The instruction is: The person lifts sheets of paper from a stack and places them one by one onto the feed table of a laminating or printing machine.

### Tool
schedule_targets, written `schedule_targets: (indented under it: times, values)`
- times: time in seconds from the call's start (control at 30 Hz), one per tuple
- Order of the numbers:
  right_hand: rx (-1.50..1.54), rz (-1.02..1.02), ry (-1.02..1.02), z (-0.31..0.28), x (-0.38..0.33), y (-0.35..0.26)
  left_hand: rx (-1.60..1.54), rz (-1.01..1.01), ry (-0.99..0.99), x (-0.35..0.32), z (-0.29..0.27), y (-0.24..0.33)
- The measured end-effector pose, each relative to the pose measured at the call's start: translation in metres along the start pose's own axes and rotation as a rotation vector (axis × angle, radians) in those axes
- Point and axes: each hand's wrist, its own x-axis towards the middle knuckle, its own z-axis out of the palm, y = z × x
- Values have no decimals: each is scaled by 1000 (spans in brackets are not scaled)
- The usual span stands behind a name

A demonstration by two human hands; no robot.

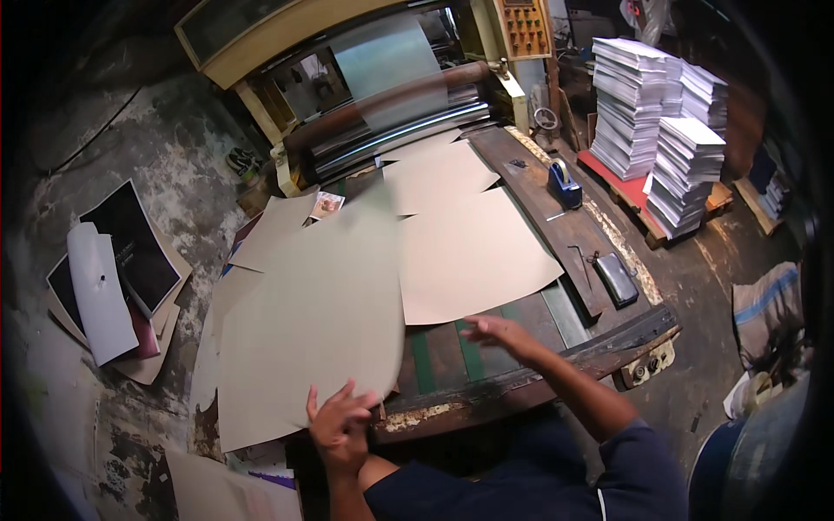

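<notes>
A large beige paper sheet [304, 321] lies on the left part of the machine table, its right edge raised and blurred. My left hand [343, 425] is at that sheet's near edge, fingers spread; whether it touches the paper I cannot tell. Over the table's near side my right hand [502, 335] hovers with fingers stretched out and nothing in them. Just beyond it lies another beige sheet [478, 260], in a row of overlapping sheets that reaches to the rollers [408, 135] of the machine. A translucent film [387, 69] runs down to those rollers.
On the table's right side are a blue tape dispenser [565, 185], a hex key [579, 266] and a dark case [616, 280]. Tall paper stacks [630, 108] stand on a pallet beyond. Dark printed sheets [130, 252] lie at the left. A control panel [526, 28] tops the machine's right.
</notes>
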Motion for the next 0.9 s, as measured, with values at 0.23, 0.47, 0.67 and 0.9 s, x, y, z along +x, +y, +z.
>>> schedule_targets:
  times: [0.23, 0.47, 0.67, 0.9]
  values:
    - [348, 172, 47, 41, -57, -13, 229, 265, -563, 2, 2, 28]
    - [426, 290, 152, 55, -129, 87, 529, 74, -385, 26, -24, -38]
    - [334, 337, 231, 88, -177, 95, 441, -43, -503, 18, -21, -51]
    - [546, 410, 277, 69, -142, 95, 130, -207, -296, 18, -21, -50]
